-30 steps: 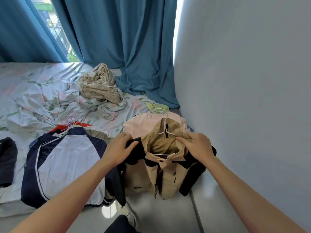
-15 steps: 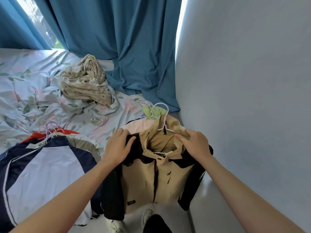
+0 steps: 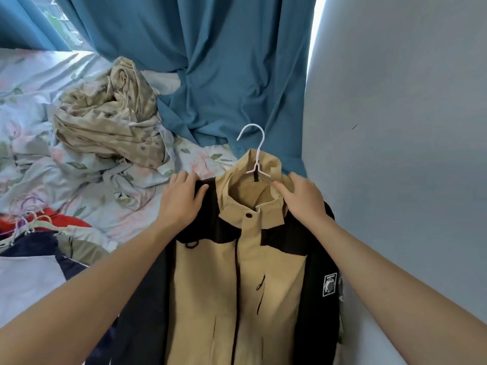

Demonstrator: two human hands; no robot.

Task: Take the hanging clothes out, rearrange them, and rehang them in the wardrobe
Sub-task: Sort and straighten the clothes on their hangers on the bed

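From the head view, the tan and black jacket (image 3: pixel 237 280) hangs on a white hanger (image 3: pixel 254 156) in front of the person, beside the pale wall (image 3: pixel 395 154). The left hand (image 3: pixel 181 201) grips its left shoulder, and the right hand (image 3: pixel 303 198) pinches the collar at the right shoulder. Behind, a crumpled beige cloth (image 3: pixel 110 117) lies on the bed (image 3: pixel 31 106) by the blue curtain (image 3: pixel 216 61).

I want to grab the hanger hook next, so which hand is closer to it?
Right. The right hand grips the collar just below and right of the white hanger hook; the left hand holds the jacket shoulder, farther left.
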